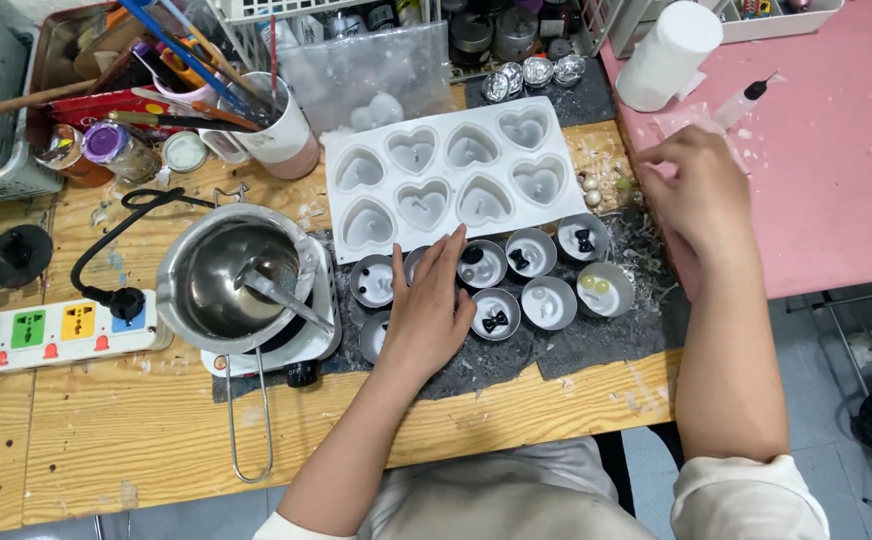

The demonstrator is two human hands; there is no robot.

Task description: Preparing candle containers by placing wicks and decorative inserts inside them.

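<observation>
Left hand point(424, 312) is laid flat, fingers spread, over the small round metal cups point(516, 275) on the dark mat point(576, 345); nothing is clenched, two or three cups are covered by the palm, so contact is seen but no grasp. Cups are filled with pale wax, several topped with small black bows. Right hand point(698, 195) is placed at the edge of the pink table point(836, 170), fingers curled down near a small syringe point(739, 104); whether anything is pinched cannot be told. White heart mould point(456, 175) is set just behind the cups, cavities filled. Steel melting pot point(231, 280) with a spoon is seated on a small hotplate left of the cups, beside a power strip point(56, 330).
</observation>
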